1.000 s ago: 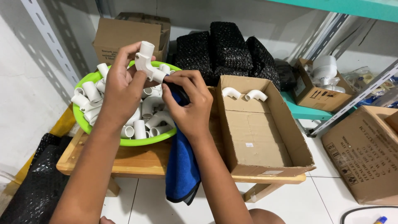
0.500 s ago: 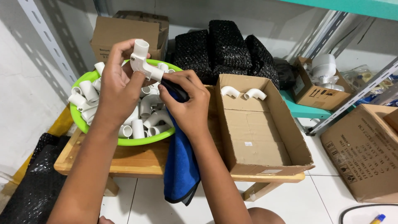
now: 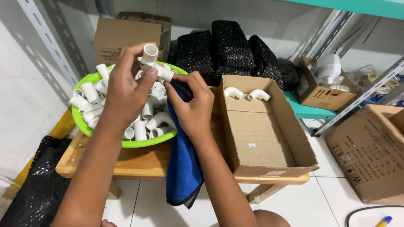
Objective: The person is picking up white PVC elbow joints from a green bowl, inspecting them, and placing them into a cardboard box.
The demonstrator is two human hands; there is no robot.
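My left hand point(image 3: 126, 90) holds a white plastic pipe fitting point(image 3: 152, 63) up above a green bowl point(image 3: 86, 126) full of several white pipe fittings point(image 3: 90, 93). My right hand point(image 3: 193, 103) grips a blue cloth point(image 3: 182, 168) and presses it against the fitting's lower end. The cloth hangs down over the front of the wooden table point(image 3: 126, 159). To the right lies an open cardboard box point(image 3: 261, 130) with two white elbow fittings point(image 3: 246, 93) at its far end.
Black mesh-wrapped bundles point(image 3: 229, 50) and a closed cardboard box point(image 3: 126, 35) stand behind the bowl. A black bag point(image 3: 38, 180) sits on the floor at the left. More cardboard boxes point(image 3: 366, 155) and a teal shelf point(image 3: 303, 110) are at the right.
My left hand has turned the fitting a little and raised it slightly; my right hand with the cloth has shifted along it. The view has barely moved.
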